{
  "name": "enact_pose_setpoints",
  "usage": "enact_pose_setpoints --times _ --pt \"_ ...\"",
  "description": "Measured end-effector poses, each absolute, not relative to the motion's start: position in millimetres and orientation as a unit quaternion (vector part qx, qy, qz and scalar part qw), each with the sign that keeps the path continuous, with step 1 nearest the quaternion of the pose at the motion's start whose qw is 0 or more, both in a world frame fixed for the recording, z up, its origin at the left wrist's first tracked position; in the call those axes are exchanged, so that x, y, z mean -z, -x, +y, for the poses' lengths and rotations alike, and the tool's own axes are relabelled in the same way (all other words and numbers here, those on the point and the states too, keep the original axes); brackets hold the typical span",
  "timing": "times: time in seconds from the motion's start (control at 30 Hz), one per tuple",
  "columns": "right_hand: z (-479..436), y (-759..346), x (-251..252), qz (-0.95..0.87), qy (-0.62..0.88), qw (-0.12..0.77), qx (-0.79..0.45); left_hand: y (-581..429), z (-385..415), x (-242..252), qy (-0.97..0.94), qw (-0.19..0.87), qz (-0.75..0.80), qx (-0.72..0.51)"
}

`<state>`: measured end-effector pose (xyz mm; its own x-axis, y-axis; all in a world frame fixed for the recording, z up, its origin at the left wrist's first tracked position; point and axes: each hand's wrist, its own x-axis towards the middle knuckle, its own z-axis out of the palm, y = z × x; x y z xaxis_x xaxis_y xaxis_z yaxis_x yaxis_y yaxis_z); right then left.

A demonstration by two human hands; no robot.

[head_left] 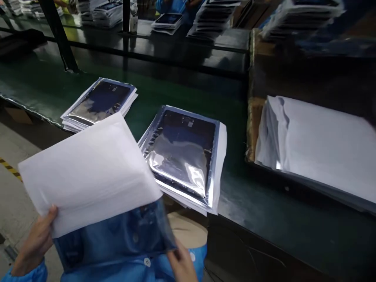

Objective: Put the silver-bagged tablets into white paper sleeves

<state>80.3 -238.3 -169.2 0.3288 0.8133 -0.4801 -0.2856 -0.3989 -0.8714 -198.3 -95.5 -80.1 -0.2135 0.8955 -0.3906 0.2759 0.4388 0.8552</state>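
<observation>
My left hand [39, 237] pinches the lower left corner of a white foam sheet or sleeve [91, 172], held tilted in front of my body. From under its lower edge extends a see-through plastic bag [117, 237], with my blue clothing showing through it. My right hand [183, 260] is closed at the bag's lower right corner; its fingertips are partly hidden. Just beyond, a shiny bag with a dark flat panel inside [182, 152] tops a stack with white sheets. Farther left, a similar stack [101, 100] is partly covered by the white sheet.
The stacks rest on a green-topped bench [235, 196]. At right, a pile of white sleeves [329, 141] lies by a brown board edge [251, 117]. A dark post [60, 39] rises at left. Behind, more stacks [211, 17] stand near a person in blue [170, 6].
</observation>
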Motion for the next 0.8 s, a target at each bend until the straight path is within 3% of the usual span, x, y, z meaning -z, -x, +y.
enact_pose_setpoints --times 0.17,0.43,0.8 --pt "-190 -97 173 -0.092 0.526 0.59 -0.605 219 -100 125 -0.421 0.546 0.676 -0.26" --pt "-176 -68 211 0.005 0.609 0.638 -0.471 193 -87 190 -0.229 0.669 0.671 -0.221" --pt "-242 -73 209 0.042 0.715 0.504 -0.483 204 -144 210 -0.118 0.682 0.706 -0.148"
